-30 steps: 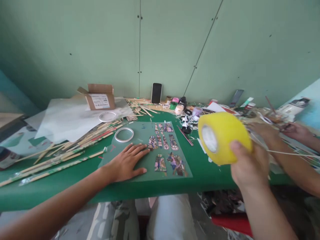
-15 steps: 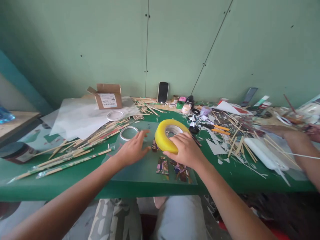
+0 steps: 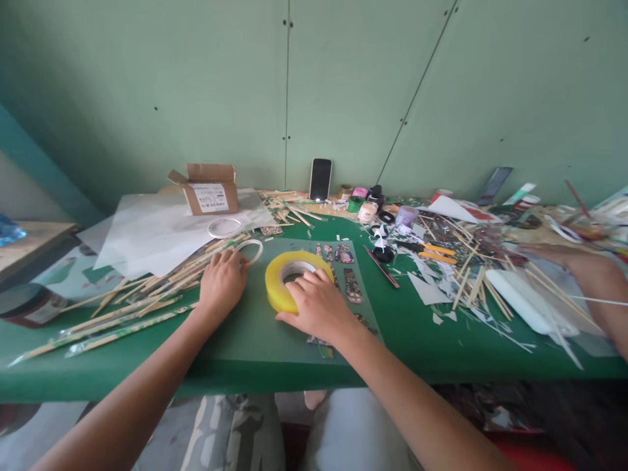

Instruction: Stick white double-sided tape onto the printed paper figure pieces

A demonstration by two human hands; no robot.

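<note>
My right hand [image 3: 318, 304] grips a wide yellow roll of tape [image 3: 276, 288], its fingers hooked into the core and the thumb on the near side. The roll is over a translucent sheet [image 3: 250, 343] on the green table. My left hand [image 3: 223, 284] is closed at the near left edge of a thin white ring, seemingly a narrow tape roll [image 3: 258, 254]; the fingertips are partly hidden. Small patterned cut pieces [image 3: 353, 286] lie on the sheet right of the yellow roll, some covered by my right hand and forearm.
Wooden sticks [image 3: 142, 314] and a dark jar [image 3: 32, 304] are at left. An open cardboard box [image 3: 210, 196] and a phone [image 3: 320, 180] stand behind. Orange-handled pliers [image 3: 436, 254], paper scraps and a white glue gun [image 3: 524, 304] lie at right, near another person's arm [image 3: 596, 281].
My right hand has carried the yellow tape roll leftward, uncovering several patterned pieces. My left hand has moved left and closed at the thin ring, which now looks tilted.
</note>
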